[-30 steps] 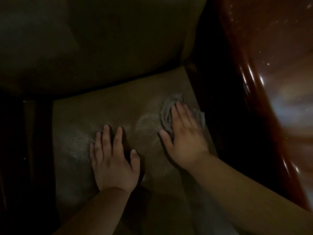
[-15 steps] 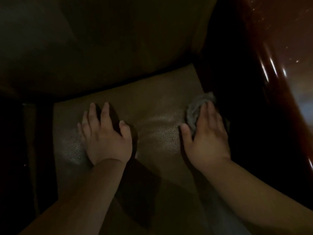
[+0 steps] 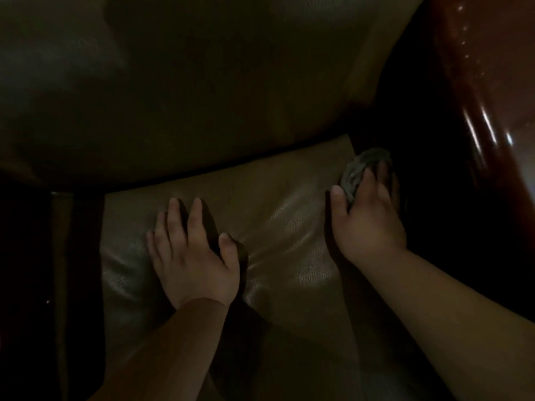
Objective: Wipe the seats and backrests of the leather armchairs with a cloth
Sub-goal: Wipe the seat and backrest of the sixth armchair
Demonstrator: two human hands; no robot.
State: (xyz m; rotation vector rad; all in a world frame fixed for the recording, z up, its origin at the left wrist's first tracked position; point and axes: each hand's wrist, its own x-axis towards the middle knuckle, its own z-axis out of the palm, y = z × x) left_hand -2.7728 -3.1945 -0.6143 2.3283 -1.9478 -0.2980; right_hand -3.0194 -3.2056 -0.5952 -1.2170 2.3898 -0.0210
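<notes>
Pretty dark room, leather armchair seat (image 3: pixel 283 227) filling the view. The right hand (image 3: pixel 369 219) had its fingers (image 3: pixel 365 180) straight, pressing the bunched grey cloth (image 3: pixel 359 166) at the seat's far right corner. Unwiped leather lay to its left, where the left hand (image 3: pixel 192 256) sat flat, holding nothing. Backrest (image 3: pixel 202 82) sat just beyond, glossy wooden armrest (image 3: pixel 486 96) to the right.
</notes>
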